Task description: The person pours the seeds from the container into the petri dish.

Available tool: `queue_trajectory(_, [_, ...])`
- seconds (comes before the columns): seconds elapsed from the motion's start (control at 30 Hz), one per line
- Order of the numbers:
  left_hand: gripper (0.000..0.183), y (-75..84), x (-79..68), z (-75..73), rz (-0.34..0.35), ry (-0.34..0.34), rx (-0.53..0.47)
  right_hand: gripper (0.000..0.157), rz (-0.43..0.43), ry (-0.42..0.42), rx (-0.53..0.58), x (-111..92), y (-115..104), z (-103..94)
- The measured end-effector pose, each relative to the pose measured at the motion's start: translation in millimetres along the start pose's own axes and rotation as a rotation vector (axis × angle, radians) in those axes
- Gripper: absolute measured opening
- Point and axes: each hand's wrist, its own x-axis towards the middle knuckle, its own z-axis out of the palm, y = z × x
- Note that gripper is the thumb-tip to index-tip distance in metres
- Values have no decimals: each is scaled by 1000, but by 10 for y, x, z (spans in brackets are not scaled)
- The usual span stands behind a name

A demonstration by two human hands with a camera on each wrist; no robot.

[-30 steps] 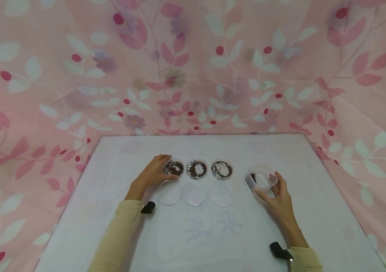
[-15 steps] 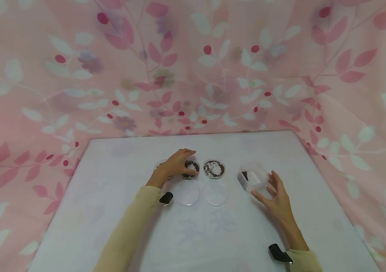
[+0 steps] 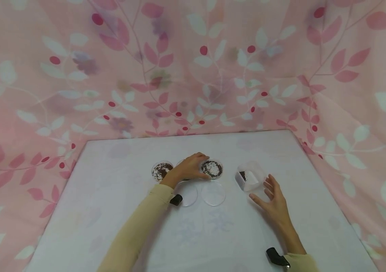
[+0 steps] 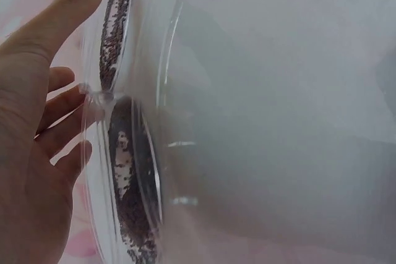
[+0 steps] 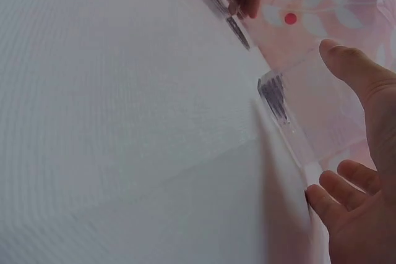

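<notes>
Here, your left hand [image 3: 188, 168] has its grip spread around the clear round plastic dish with black-and-white contents [image 3: 212, 169] on the white table [image 3: 243, 234]; whether it touches, I cannot tell; right of that dish sits the clear boxy plastic container [image 3: 251, 180], your right hand [image 3: 272, 201] beside it, grip spread; a clear round plastic disc [image 3: 213, 193] lies just nearer you than the dish.
</notes>
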Motion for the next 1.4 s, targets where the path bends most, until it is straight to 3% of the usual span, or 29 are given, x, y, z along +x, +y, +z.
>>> queue_trajectory(0.2, [89, 41, 17, 29, -14, 2, 11, 100, -109, 108, -22, 19, -159, -18])
queue_trajectory(0.33, [89, 50, 17, 28, -12, 3, 11, 94, -289, 183, -40, 85, -409, 2])
queue_trajectory(0.43, [89, 43, 24, 27, -14, 1, 27, 90, -419, 179, -70, 126, -647, 100])
queue_trajectory(0.53, [88, 40, 27, 21, -17, 5, 43, 86, -489, 116, -93, 138, -837, 291])
queue_trajectory(0.73, [89, 33, 13, 35, -25, 10, 52, 82, -473, -68, -220, 31, -889, 759])
queue_trajectory(0.87, [89, 33, 14, 48, -5, 20, 66, 87, -397, -117, -294, -63, -769, 942])
queue_trajectory(1.17, [89, 29, -20, 41, -8, 33, 49, 101, -366, -122, -319, -123, -596, 1064])
queue_trajectory(1.4, [92, 5, -45, 36, -6, 34, 74, 102, -379, -117, -361, -126, -565, 1087])
